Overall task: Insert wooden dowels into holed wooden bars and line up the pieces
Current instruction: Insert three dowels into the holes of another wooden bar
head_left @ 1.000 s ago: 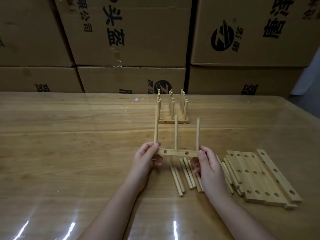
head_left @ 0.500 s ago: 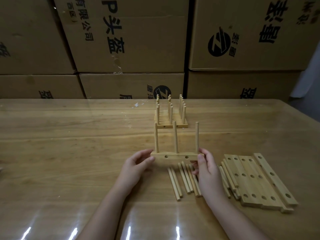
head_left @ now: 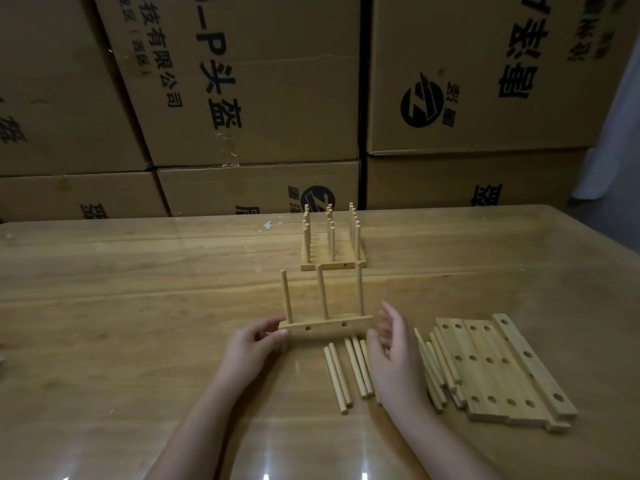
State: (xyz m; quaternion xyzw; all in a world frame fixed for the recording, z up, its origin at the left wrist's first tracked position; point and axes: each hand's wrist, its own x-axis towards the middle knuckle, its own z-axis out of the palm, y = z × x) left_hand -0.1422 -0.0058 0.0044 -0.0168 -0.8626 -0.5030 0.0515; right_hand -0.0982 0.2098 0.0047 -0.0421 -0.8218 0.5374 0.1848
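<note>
Stacked cardboard boxes point(head_left: 256, 98) are looming behind the bench point(head_left: 121, 306). Spare holed bars point(head_left: 498, 368) are lying at four o'clock, loose dowels point(head_left: 349, 368) at six. One bar point(head_left: 327, 328) carrying three upright dowels is resting between the hands: left hand point(head_left: 251, 344) fingers pinching its end, right hand point(head_left: 394, 344) fingers spread, just beside it.

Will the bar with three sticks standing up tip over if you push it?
Probably yes. The bar is narrow and its three dowels stand tall, so a push from the front could topple it. It looks stiff and light. The left hand touches one end, which likely steadies it.
</note>
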